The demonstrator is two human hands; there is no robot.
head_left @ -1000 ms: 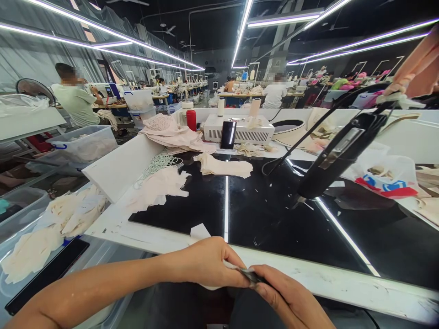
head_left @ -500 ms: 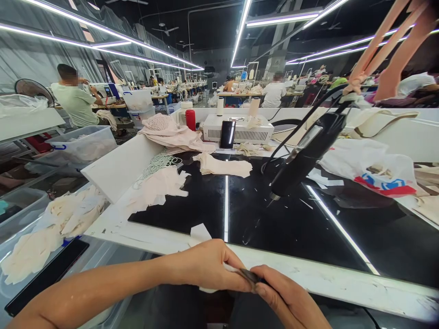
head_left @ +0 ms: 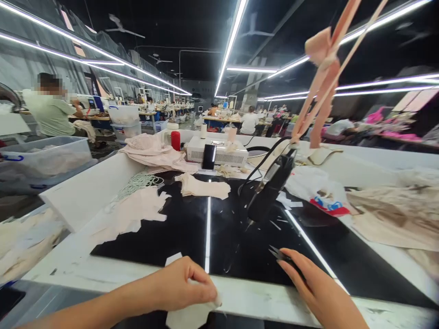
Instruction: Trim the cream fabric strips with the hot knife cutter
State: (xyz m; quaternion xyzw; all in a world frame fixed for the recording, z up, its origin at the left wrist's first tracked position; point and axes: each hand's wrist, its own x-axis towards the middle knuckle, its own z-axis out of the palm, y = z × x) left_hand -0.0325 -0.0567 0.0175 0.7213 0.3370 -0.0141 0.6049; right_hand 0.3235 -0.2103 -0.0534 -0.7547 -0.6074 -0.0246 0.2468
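Note:
My left hand [head_left: 187,285] is closed, thumb against fingers, on a pale fabric piece [head_left: 188,317] at the table's front edge. One part of the fabric hangs below the hand, while another shows behind it on the board. Off to the right, my right hand [head_left: 317,288] is wrapped round small thread snips [head_left: 278,256]. Their blades point left and stand slightly apart, clear of the fabric. Behind the hands lies the glossy black board [head_left: 240,256]. A black handheld tool [head_left: 262,201] with a thin tip hangs over it from pink strips [head_left: 320,87].
Stacked pale pieces [head_left: 206,187] lie mid-board; more cut pieces [head_left: 137,210] and green cord [head_left: 140,185] lie left. At the back are a white box [head_left: 222,155], a phone [head_left: 208,156] and a red bottle [head_left: 175,140]. A plastic bag [head_left: 318,192] lies right. A person [head_left: 51,107] sits far left.
My hands have moved apart: the right hand with the snips has gone right and up over the board, the left slightly left and down with the fabric. The view has shifted.

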